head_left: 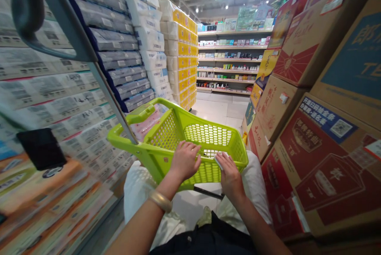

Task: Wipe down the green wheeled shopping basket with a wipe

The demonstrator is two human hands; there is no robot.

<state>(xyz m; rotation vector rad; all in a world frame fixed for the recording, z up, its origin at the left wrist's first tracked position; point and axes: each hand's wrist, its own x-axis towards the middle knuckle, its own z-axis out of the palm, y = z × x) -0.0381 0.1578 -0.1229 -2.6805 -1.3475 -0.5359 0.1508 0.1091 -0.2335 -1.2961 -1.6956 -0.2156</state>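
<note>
A lime-green wheeled shopping basket point(208, 128) stands between the knees, with a grey pull handle point(86, 45) raised at its left. My left hand point(186, 160), below a gold-coloured bangle point(160, 200), rests over the basket's near rim with its fingers bent around it. Further right on the same rim is my right hand point(230, 173). Its fingers lie together over a small white piece point(218, 163), perhaps a folded wipe, pressed against the rim; most of it is hidden. A pink package point(149, 122) sits in the basket's left compartment.
Stacked cartons point(327, 175) rise close on the right. Paper packs point(181, 56) and blurred boxes point(59, 84) are piled on the left. A black phone-like slab point(41, 148) stands on orange packs. Shelves of goods point(229, 60) lie beyond the tiled floor point(220, 106).
</note>
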